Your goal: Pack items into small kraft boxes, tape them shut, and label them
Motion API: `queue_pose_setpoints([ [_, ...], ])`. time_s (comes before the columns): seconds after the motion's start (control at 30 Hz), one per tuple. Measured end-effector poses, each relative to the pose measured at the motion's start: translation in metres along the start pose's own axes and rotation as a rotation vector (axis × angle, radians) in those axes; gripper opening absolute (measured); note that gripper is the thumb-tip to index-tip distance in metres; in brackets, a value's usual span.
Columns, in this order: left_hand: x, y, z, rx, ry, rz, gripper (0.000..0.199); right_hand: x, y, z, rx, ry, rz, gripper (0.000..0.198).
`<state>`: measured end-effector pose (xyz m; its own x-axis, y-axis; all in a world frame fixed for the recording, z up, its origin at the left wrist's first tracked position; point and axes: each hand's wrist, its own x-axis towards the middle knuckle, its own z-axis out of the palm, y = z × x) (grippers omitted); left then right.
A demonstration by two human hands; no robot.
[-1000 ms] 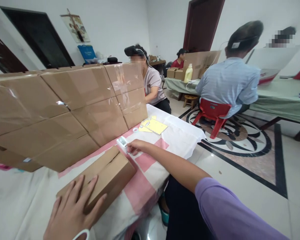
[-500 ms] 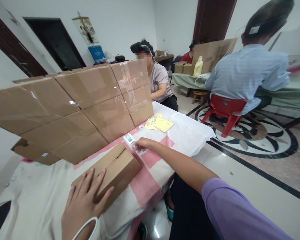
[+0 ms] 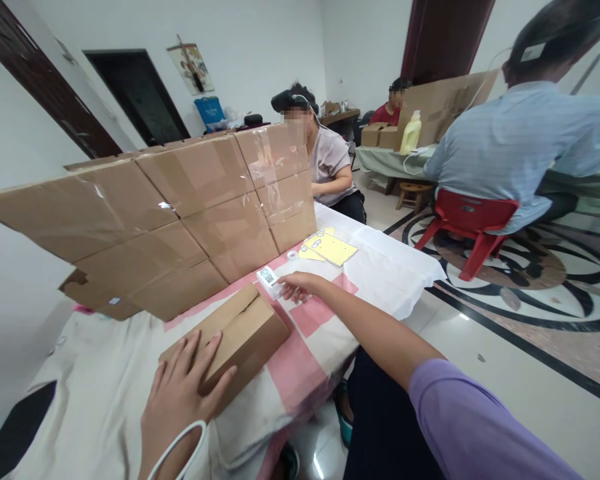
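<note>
My left hand (image 3: 183, 380) lies with spread fingers on top of a closed brown cardboard box (image 3: 245, 327), its thumb along the near side. A thin white cable or band crosses the wrist. Past the box's far end, a small white device with a greyish screen-like face (image 3: 268, 278) rests on the pink-and-white cloth. My right hand (image 3: 300, 287) is beside that device, fingers loosely extended and nothing visible in them. The fingertips are at the device's right edge; whether they touch it is unclear.
A wall of taped cardboard boxes (image 3: 200, 220) stands along the table's far side. Yellow paper pieces (image 3: 333, 248) and a small white ring (image 3: 293, 255) lie beyond the device. One person sits behind the wall, another on a red chair (image 3: 473, 220) at right.
My right hand's fingers have loosened from the white device and straightened. The left hand stays on the box. The whole view has shifted slightly as my head turned left.
</note>
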<state>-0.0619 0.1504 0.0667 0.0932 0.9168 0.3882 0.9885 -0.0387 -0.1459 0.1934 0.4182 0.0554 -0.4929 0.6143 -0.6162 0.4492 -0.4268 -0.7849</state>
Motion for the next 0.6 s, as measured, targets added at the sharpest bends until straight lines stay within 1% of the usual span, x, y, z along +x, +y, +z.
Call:
queue_pose_setpoints([
  [0.13, 0.0, -0.003, 0.002, 0.017, 0.002, 0.0, 0.068, 0.005, -0.001, 0.005, 0.066, 0.023, -0.021, 0.017],
  [0.23, 0.001, -0.002, 0.002, 0.023, 0.008, -0.005, 0.069, 0.007, -0.004, 0.01, 0.116, 0.014, 0.009, 0.008],
  [0.4, 0.001, -0.001, 0.002, 0.021, 0.001, -0.003, 0.068, 0.007, -0.009, 0.013, 0.179, 0.015, 0.059, 0.009],
  [0.5, 0.001, -0.001, 0.002, 0.02, 0.0, -0.021, 0.069, 0.002, -0.011, 0.014, 0.184, 0.013, 0.042, 0.01],
  [0.6, 0.001, 0.001, 0.001, 0.01, 0.001, -0.039, 0.068, -0.001, -0.009, 0.017, 0.13, 0.063, 0.004, 0.016],
])
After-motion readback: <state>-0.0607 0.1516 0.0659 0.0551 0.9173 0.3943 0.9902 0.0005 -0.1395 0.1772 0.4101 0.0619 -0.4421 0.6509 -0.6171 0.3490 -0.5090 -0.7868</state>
